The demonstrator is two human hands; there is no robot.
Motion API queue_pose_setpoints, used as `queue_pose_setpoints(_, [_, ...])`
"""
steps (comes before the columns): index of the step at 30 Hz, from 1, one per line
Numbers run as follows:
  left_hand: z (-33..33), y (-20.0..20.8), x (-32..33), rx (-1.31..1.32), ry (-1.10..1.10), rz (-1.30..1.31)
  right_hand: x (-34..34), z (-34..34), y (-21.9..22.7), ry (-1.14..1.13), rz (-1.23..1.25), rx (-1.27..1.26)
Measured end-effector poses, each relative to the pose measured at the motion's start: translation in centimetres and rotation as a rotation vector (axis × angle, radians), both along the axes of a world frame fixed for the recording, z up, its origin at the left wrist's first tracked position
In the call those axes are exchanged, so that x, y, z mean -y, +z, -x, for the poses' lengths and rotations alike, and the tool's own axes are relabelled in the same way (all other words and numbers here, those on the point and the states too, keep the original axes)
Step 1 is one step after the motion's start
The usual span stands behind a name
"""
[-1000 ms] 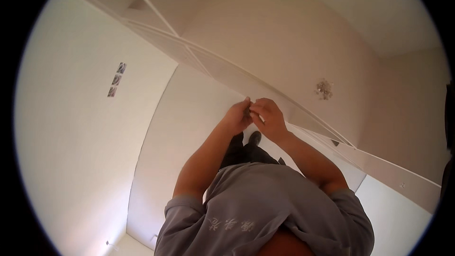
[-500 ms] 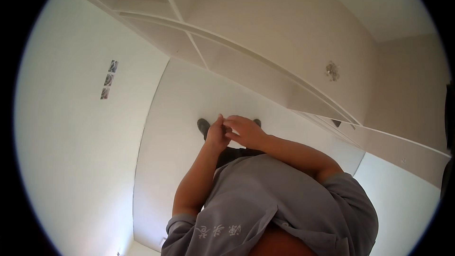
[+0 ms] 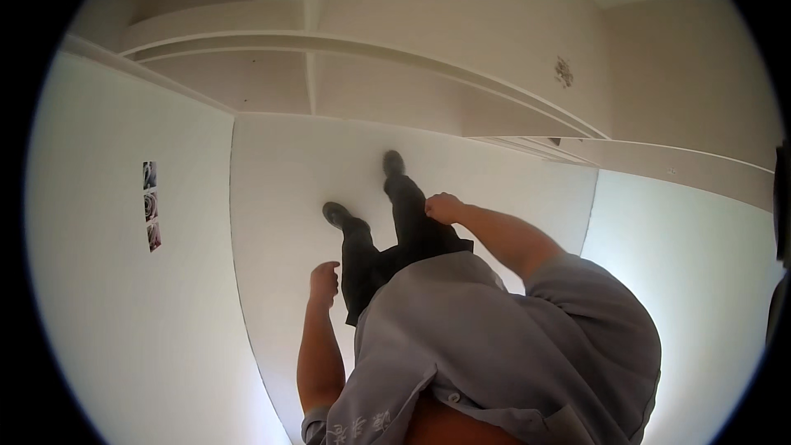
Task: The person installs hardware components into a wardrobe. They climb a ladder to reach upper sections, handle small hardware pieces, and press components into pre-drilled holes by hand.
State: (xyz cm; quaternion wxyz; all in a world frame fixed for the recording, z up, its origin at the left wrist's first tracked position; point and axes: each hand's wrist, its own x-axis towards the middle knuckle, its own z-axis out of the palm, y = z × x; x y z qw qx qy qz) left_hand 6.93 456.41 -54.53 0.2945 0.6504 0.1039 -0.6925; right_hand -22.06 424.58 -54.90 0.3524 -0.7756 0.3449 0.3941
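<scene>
Both my hands hang apart at my sides. My left hand (image 3: 325,284) is beside my left thigh, its fingers loosely curled with nothing visible in them. In front of my right thigh, my right hand (image 3: 445,208) is closed in a loose fist, and nothing sticks out of it. My dark trousers (image 3: 410,218) and the grey shirt (image 3: 445,313) lie between the two arms. My right shoe (image 3: 394,162) stands ahead of the left shoe (image 3: 335,214) on the pale floor.
Ahead runs a long beige shelf unit (image 3: 371,86) with dividers and a raised edge. A pale wall on the left carries a strip of three small pictures (image 3: 150,206). A flower-like decoration (image 3: 563,72) marks the beige panel, and another pale wall (image 3: 676,264) stands right.
My hands were together in front of my waist; now they have parted to either side. My view has turned, and my right foot has come forward in a step.
</scene>
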Motion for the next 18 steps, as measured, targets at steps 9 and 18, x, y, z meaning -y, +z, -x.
queue_pose_setpoints(9, [-0.7, -4.5, -4.2, 0.420, -0.780, -0.123, 4.8, -13.9, 5.2, -0.117, -0.817, -0.443])
queue_pose_setpoints(18, [-6.5, 4.9, -13.2, -0.154, -0.503, 0.256, -0.3, -17.6, -2.3, 0.623, -0.127, -0.184])
